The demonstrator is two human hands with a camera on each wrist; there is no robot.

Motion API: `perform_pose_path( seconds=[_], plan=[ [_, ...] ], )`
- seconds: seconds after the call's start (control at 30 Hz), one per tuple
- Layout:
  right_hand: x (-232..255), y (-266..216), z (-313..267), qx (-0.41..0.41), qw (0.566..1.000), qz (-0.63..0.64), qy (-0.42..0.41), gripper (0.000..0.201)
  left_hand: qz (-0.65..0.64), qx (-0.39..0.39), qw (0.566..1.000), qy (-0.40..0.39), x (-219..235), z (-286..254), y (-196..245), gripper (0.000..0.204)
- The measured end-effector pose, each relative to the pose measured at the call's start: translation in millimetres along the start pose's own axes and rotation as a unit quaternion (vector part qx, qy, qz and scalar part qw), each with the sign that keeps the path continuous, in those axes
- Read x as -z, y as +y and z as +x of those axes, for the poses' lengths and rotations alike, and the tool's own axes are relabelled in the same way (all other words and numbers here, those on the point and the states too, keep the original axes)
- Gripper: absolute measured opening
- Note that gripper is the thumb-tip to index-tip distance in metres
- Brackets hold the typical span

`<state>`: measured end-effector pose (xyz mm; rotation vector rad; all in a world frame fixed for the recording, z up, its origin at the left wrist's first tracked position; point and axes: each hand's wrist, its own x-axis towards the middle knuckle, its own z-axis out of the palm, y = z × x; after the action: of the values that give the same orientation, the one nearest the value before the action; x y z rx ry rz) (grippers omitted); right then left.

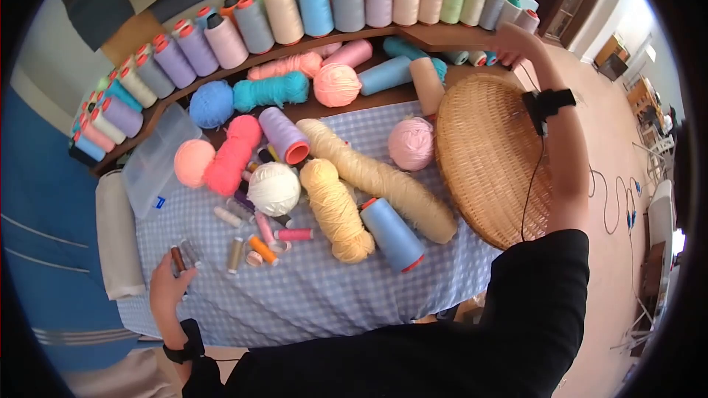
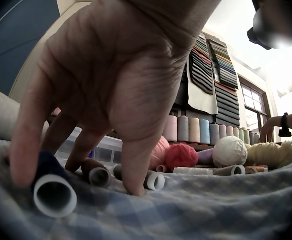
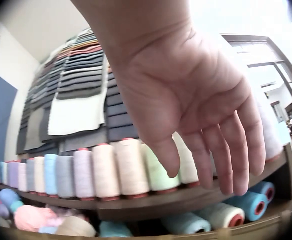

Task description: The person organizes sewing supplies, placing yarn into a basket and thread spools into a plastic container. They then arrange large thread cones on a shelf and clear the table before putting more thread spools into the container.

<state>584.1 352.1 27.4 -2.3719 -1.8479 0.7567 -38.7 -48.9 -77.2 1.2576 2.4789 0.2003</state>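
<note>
At the table's left front, my left hand (image 1: 168, 284) reaches down with spread fingers among small thread spools. A brown spool (image 1: 178, 259) and a grey spool (image 1: 191, 252) lie by its fingertips. In the left wrist view, one finger is right at a navy spool (image 2: 53, 190), and the thumb tip meets the checked cloth near a white-ended spool (image 2: 155, 180). My right hand (image 3: 196, 105) hangs palm toward its camera, fingers loosely extended and holding nothing. It is before the shelf's right end, near a pale green thread cone (image 3: 158, 167) and cones lying below (image 3: 251, 205).
Yarn skeins and balls, such as a white ball (image 1: 273, 189), fill the table's middle. A woven basket (image 1: 494, 158) leans at the right. Upright thread cones line the curved shelf (image 1: 310, 43). A clear plastic box (image 1: 158, 151) sits at the left.
</note>
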Motion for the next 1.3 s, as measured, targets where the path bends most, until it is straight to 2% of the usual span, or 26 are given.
perform_pose_path(
  seconds=[0.07, 0.17, 0.23, 0.27, 0.3, 0.37, 0.43, 0.5, 0.57, 0.6, 0.67, 0.7, 0.77, 0.9, 0.97, 1.03, 1.1, 1.17, 1.2, 1.23, 1.27, 1.3],
  plan=[
    [2.4, -31.2, -14.4, 0.041, 0.999, -0.002, -0.025, 0.031, 0.006, -0.003, 1.0, 0.017, -2.7, 1.7, -3.7, 0.065],
    [-8.8, -46.6, -54.3, 0.123, 0.99, -0.011, -0.072, 0.028, 0.017, 0.003, 1.0, 0.012, -1.2, 0.7, -1.7, 0.065],
    [-25.5, -65.8, -61.3, 0.166, 0.974, -0.023, -0.151, 0.034, 0.012, 0.003, 1.0, 0.011, -1.0, 0.6, -4.1, 0.065],
    [-36.5, -83.9, -92.3, 0.217, 0.962, -0.059, -0.155, 0.035, 0.008, -0.002, 1.0, 0.009, -1.6, 1.4, -4.9, 0.065],
    [-50.9, -100.6, -128.0, 0.265, 0.946, -0.095, -0.157, 0.037, 0.008, -0.001, 1.0, 0.009, -2.2, 2.8, -5.7, 0.065],
    [-88.5, -110.3, -152.1, 0.443, 0.853, -0.253, -0.11, 0.042, 0.003, -0.008, 1.0, 0.004, -2.5, 3.9, -9.0, 0.065],
    [-120.0, -110.2, -187.0, 0.485, 0.819, -0.302, -0.045, 0.043, -0.004, -0.012, 1.0, -0.002, -0.8, 1.1, -3.0, 0.065],
    [-136.0, -123.9, -225.5, 0.466, 0.806, -0.351, -0.097, 0.045, -0.017, -0.015, 1.0, 0.002, 2.0, -0.9, -1.1, 0.065],
    [-155.4, -121.2, -238.5, 0.5, 0.778, -0.346, -0.159, 0.049, 0.012, 0.003, 1.0, 0.001, 0.6, 0.1, -1.1, 0.065],
    [-164.8, -119.4, -242.8, 0.496, 0.781, -0.346, -0.154, 0.049, 0.011, -0.003, 1.0, 0.003, -0.5, 1.7, -2.3, 0.065],
    [-180.8, -117.8, -244.2, 0.492, 0.775, -0.332, -0.218, 0.053, 0.018, 0.002, 1.0, 0.01, -2.8, 3.7, -7.4, 0.067],
    [-186.2, -117.2, -239.9, 0.49, 0.777, -0.332, -0.214, 0.053, 0.016, -0.003, 1.0, 0.013, -3.2, 3.4, -9.4, 0.067],
    [-193.8, -115.3, -231.6, 0.482, 0.797, -0.275, -0.237, 0.056, 0.018, -0.002, 1.0, 0.012, -3.9, 4.7, -10.8, 0.069],
    [-200.4, -113.7, -225.3, 0.469, 0.806, -0.239, -0.27, 0.061, 0.017, 0.006, 1.0, 0.011, -2.6, 2.6, -4.3, 0.07],
    [-204.4, -112.5, -222.5, 0.441, 0.805, -0.17, -0.358, 0.062, 0.016, 0.009, 1.0, 0.002, -2.1, 3.0, -6.1, 0.069],
    [-191.6, -110.6, -223.0, 0.457, 0.787, -0.098, -0.402, 0.063, 0.015, 0.005, 1.0, 0.006, -2.8, 3.2, -8.4, 0.069],
    [-139.6, -125.6, -236.3, 0.473, 0.809, -0.101, -0.335, 0.058, 0.013, 0.003, 1.0, 0.007, -2.5, 3.9, -6.1, 0.069],
    [-98.8, -119.4, -220.0, 0.48, 0.858, -0.014, -0.183, 0.057, 0.019, 0.014, 1.0, 0.007, -2.0, 2.1, -3.8, 0.07],
    [-65.2, -120.8, -228.0, 0.453, 0.888, 0.015, -0.08, 0.054, 0.019, 0.013, 1.0, 0.007, -7.7, 8.6, -18.0, 0.07],
    [-42.5, -117.2, -220.9, 0.392, 0.917, 0.058, -0.048, 0.053, 0.039, -0.044, 0.998, 0.035, -18.1, 20.7, -43.8, 0.068],
    [-37.8, -102.3, -172.2, 0.424, 0.894, 0.033, 0.141, 0.051, 0.057, -0.102, 0.991, 0.064, -24.0, 28.4, -56.8, 0.066],
    [-20.8, -93.6, -156.8, 0.319, 0.928, 0.08, 0.177, 0.051, 0.054, -0.104, 0.991, 0.065, -18.8, 22.6, -43.0, 0.066]
  ],
)
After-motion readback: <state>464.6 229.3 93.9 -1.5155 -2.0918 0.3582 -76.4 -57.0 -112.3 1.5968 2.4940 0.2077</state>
